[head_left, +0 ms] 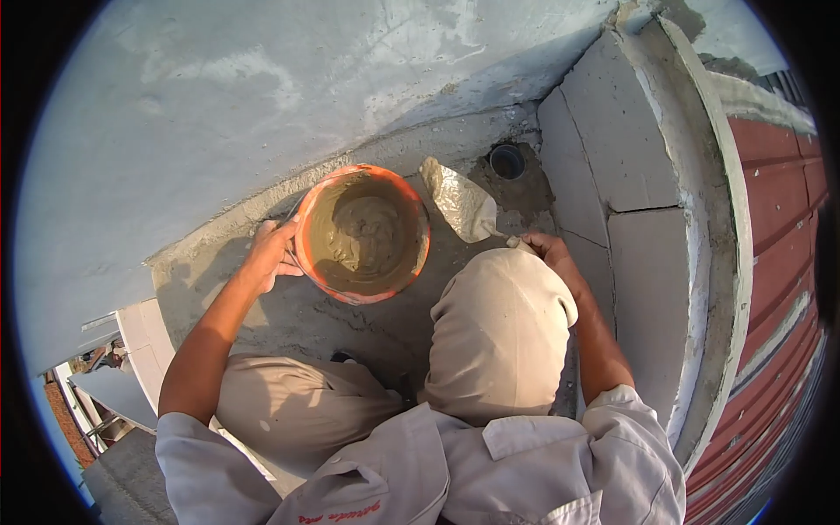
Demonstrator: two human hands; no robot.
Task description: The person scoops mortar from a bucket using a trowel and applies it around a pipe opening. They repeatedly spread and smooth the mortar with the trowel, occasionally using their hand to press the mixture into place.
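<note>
An orange bucket (423,229) with wet grey mortar (369,234) inside stands on the floor in front of me. My left hand (273,255) grips the bucket's left rim. To the right of the bucket is a trowel (465,208), its metal blade smeared with mortar and its tip pointing up and left. My right hand (544,248) is closed around the trowel's handle, beside my raised knee, which partly hides the hand. The blade is just above the floor or on it; I cannot tell which.
A round pipe opening (507,162) sits in the floor near the corner. The grey plastered wall (219,96) runs across the front. On the right rises a low wall of pale blocks (647,289), with red metal roofing (779,236) beyond it.
</note>
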